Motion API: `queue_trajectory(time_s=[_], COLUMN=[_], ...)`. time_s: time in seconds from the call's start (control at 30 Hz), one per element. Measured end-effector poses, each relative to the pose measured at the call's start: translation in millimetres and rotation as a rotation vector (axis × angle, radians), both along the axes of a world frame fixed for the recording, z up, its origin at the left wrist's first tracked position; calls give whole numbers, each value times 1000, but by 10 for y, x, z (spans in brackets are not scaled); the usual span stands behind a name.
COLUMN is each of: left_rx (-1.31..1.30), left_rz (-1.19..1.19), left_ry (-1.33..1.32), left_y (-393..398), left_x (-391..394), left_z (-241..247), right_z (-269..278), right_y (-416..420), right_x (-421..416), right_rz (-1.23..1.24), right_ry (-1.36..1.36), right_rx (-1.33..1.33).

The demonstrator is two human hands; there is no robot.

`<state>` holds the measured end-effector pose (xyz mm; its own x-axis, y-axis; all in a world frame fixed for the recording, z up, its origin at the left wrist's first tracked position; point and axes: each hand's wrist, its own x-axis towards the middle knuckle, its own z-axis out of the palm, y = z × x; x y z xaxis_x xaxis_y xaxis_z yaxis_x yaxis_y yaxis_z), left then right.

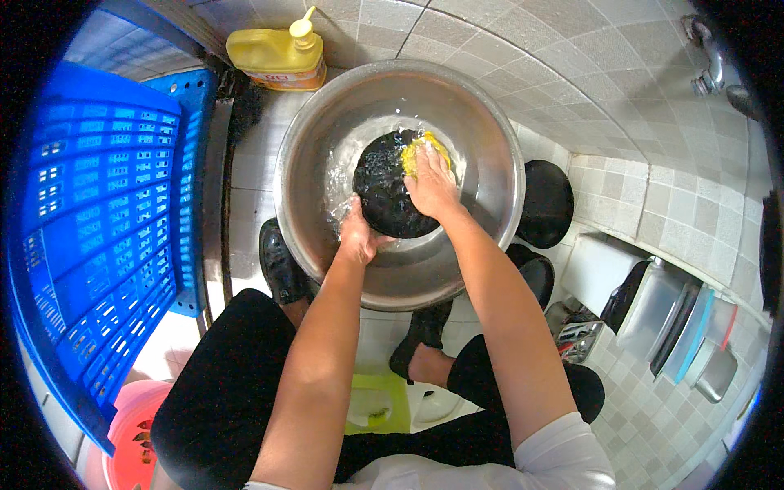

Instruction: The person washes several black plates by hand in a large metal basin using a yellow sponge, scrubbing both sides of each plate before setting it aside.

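A large round metal basin [490,141] with water in it stands on the floor between the person's feet. Inside lies a round black object [392,202], like a pan or lid, wet on top. My left hand [361,231] holds its lower left rim, thumb at the edge and fingers partly beneath. My right hand [433,177] presses a yellow scrubbing pad or cloth [411,160] onto its upper right part; the fingers cover much of the pad.
A yellow jug with a pump [275,58] stands behind the basin. Blue plastic crates [110,184] are at left, above a pink tub [125,422]. Black round objects [545,204] and a rack of lids and trays [661,312] stand at right. A tap [712,64] juts from the tiled wall.
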<state>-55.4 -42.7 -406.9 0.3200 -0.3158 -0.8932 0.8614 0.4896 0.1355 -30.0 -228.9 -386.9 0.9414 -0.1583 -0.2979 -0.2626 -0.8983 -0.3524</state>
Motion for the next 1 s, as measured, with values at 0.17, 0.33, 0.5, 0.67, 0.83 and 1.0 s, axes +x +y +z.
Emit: queue_trajectory(time_s=[0.17,0.33,0.5,0.67,0.83,1.0], left_rx=[-100,-140,-186,65,146,123], left_rz=[56,3,116,3,-85,-102], left_ry=[-57,59,-46,15,-23,-63], left_y=[214,25,59,23,26,29], left_x=[-24,48,-46,-18,42,44], left_z=[-265,35,-141,46,158,126], right_z=[-165,-62,346,480,324,-38], right_y=[397,674,709,190,-128,-11], right_x=[-142,-257,-616,-1048,-874,-166], right_rz=[-262,146,365,418,294,73], right_ry=[-50,-118,19,166,-29,-79], right_rx=[-92,65,218,102,-185,-143])
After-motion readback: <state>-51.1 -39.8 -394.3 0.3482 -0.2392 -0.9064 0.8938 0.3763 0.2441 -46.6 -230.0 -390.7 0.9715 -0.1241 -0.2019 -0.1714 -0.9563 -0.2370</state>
